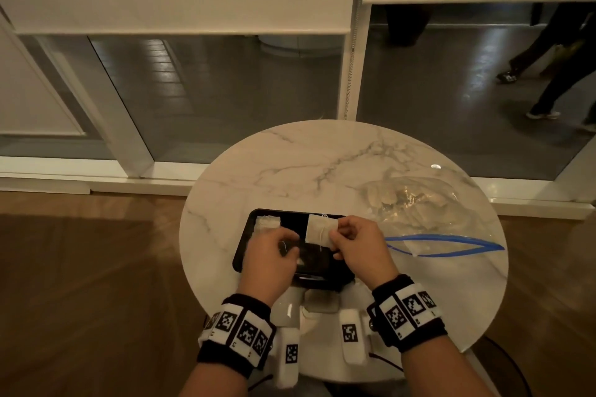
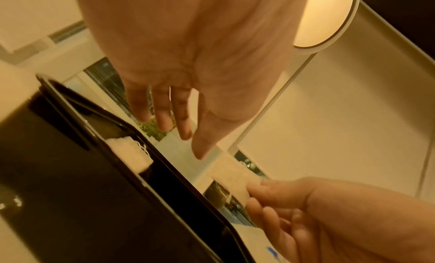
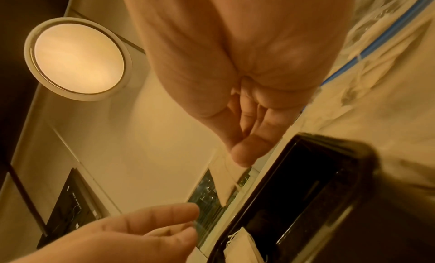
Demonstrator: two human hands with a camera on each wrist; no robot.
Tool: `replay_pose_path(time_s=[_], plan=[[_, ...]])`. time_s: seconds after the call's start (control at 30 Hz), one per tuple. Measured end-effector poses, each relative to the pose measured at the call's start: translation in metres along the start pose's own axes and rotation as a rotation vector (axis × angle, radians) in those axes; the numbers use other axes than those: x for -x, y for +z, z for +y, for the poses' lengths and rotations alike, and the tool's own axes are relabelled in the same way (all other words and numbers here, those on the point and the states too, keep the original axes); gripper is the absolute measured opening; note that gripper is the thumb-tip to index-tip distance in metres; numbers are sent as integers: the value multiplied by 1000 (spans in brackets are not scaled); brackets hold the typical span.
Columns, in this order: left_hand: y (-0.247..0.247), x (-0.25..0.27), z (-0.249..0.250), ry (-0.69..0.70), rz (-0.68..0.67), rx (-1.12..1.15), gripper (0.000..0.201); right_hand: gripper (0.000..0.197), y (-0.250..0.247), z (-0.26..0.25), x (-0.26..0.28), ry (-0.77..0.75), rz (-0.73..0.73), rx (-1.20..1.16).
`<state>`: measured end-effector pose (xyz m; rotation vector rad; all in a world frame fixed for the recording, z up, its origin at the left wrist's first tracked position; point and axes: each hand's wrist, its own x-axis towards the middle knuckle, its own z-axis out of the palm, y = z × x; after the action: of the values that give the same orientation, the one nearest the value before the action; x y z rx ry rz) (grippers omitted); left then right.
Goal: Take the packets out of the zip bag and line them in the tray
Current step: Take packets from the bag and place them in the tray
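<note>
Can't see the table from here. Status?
Right hand pinches a packet above the tray. Left hand open, empty. One packet in tray, far-left corner. Zip bag open, right; nothing blocking.

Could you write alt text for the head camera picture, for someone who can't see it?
A person's right hand pinches a white packet above a black tray on a round marble table, with the left hand open over the tray. Another packet lies in the tray's far left corner, and a clear zip bag of packets lies to the right.
</note>
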<state>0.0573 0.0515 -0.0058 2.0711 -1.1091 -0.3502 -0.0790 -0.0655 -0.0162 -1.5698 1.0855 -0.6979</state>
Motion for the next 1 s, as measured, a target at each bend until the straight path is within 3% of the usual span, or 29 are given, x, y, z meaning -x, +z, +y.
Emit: replay_pose_path(time_s=[0.1, 0.23, 0.3, 0.73, 0.83, 1.0], plan=[[-14, -6, -17, -80, 83, -111, 45, 8, 14, -5, -12, 52, -13, 94], [-20, -8, -36, -192, -30, -182, 93, 15, 34, -16, -31, 126, -69, 242], [-19, -7, -42, -201, -62, -194, 105, 22, 43, -18, -41, 168, -79, 295], [-10, -7, -56, -182, -44, -84, 111, 7, 78, -1, -95, 282, -252, 491], [-9, -7, -56, -183, -45, -78, 111, 22, 81, 2, -103, 295, -222, 610], [-10, -7, -56, -183, -42, -78, 111, 31, 80, -6, -99, 257, -203, 730]])
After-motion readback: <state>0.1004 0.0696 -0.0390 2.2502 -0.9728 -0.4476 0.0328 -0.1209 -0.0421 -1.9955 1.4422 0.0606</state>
